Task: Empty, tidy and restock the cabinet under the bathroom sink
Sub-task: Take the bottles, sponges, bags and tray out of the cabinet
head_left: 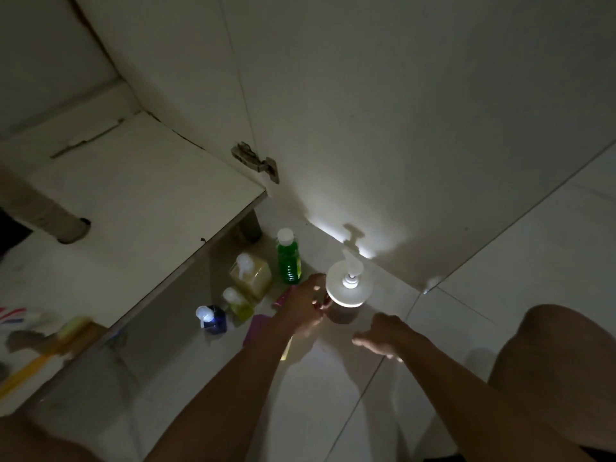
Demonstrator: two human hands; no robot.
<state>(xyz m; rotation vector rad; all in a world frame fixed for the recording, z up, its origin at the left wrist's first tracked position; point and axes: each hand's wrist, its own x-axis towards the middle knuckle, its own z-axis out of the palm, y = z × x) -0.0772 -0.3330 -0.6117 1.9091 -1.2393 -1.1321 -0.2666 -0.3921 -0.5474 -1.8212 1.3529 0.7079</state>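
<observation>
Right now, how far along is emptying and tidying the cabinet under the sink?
Emptying seems well along: a green bottle, a large yellow pump bottle, a small yellow pump bottle and a blue pump bottle stand on the floor tiles. In hand: the left hand grips the big pump bottle; the right hand hovers empty. Left: a sponge lies in the cabinet; restocking not begun.

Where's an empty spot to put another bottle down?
Bare: the cabinet floor between pipe and hinge, and floor tiles right of the white pump jar. Crowded: between the green bottle and blue pump bottle.
</observation>
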